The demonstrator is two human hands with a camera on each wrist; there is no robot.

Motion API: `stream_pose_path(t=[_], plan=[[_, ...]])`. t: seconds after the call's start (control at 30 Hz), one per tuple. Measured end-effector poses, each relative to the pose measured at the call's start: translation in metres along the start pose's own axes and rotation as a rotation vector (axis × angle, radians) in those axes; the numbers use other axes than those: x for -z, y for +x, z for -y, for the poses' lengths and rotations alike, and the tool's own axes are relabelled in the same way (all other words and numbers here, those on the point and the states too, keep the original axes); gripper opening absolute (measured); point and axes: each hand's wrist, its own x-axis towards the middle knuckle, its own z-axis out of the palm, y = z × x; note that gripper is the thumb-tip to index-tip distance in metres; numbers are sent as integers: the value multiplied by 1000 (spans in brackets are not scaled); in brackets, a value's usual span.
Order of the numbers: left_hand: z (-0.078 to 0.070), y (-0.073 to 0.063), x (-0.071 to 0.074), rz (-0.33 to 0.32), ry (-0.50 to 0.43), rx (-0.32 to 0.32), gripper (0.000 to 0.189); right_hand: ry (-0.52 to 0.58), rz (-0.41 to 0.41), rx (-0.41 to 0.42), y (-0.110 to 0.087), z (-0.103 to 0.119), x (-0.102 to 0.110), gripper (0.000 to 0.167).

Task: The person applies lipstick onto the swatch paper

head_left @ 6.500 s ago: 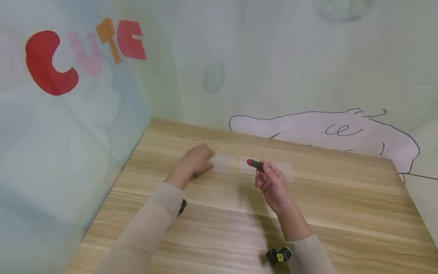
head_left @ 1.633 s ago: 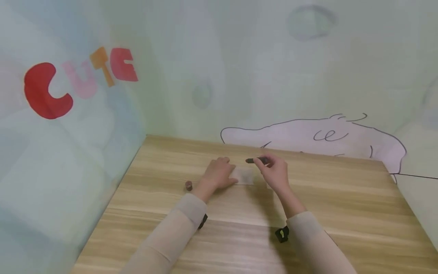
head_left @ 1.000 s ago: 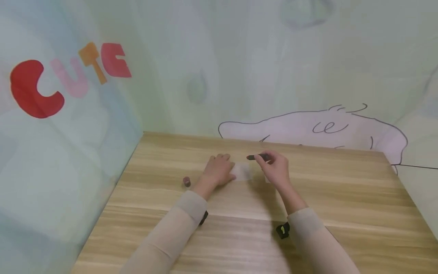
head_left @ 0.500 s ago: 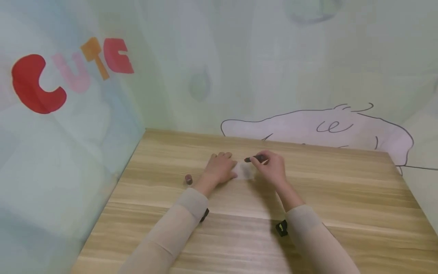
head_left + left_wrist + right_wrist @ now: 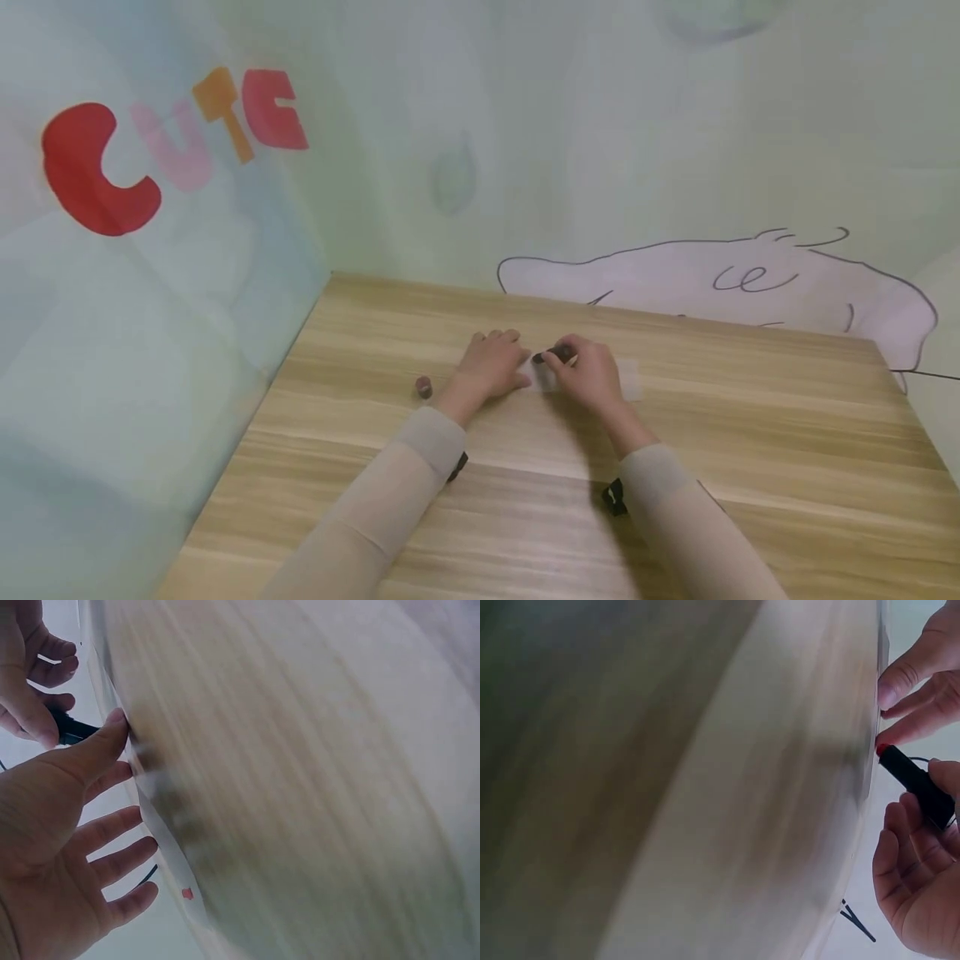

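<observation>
My right hand (image 5: 588, 375) grips a black-tubed lipstick (image 5: 922, 784) between thumb and fingers. Its red tip points down and left, right at the surface of a small whitish sheet (image 5: 546, 382) on the wooden table. My left hand (image 5: 491, 367) lies with fingers spread, thumb and fingertips at the left side of that sheet. A thin white sheet with a small red mark (image 5: 187, 893) shows beside the left fingers in the left wrist view. Left of the left wrist, a small dark reddish lipstick cap (image 5: 423, 387) stands on the table.
Another whitish sheet (image 5: 630, 380) lies to the right, partly behind my right hand. The wooden table (image 5: 750, 433) meets a printed wall (image 5: 397, 167) at the back and left. Black wrist devices (image 5: 615, 497) sit at both sleeves.
My left hand has shifted right from the leftmost sheet, uncovering the cap. My right hand has lowered the lipstick, which was held up earlier, leftward and down to the middle sheet.
</observation>
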Motion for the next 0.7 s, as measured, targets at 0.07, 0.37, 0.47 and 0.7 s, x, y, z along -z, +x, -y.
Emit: stream_pose_path(t=[0.07, 0.37, 0.47, 0.7], plan=[[-2, 0, 1, -4, 2, -4, 57, -6, -7, 4, 1, 0, 1, 21], [-6, 1, 4, 7, 20, 1, 57, -47, 16, 2, 1, 0, 3, 24], [-6, 1, 5, 18, 27, 8, 58, -55, 41, 4, -1, 2, 5, 25], [-2, 0, 4, 15, 38, 6, 56, -56, 115, 24, -6, 7, 9, 22]])
